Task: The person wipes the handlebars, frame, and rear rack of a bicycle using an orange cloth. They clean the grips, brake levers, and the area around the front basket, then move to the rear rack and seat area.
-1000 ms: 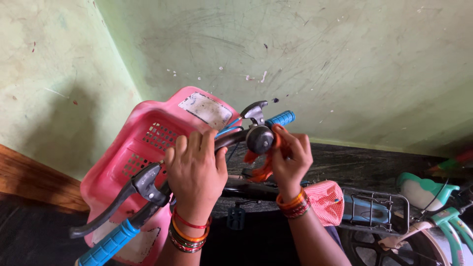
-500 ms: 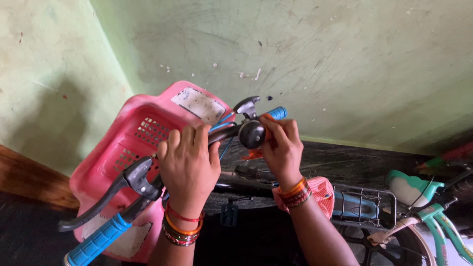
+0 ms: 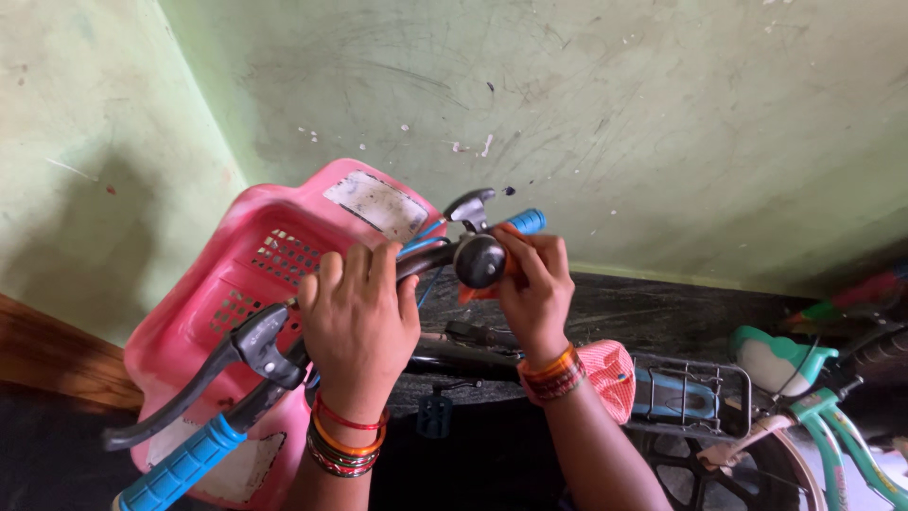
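Two hands on the bike, head view only: my left hand wraps closed around the black handlebar, my right hand pinches an orange cloth against the round black bell just beyond my fingers. Risk as I judge it: cloth snagging the brake lever above, or the bar twisting and tipping the pink basket beside my left grip.

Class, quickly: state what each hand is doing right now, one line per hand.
Left hand: closed over the black handlebar.
Right hand: fingers closed on an orange cloth beside the bell.
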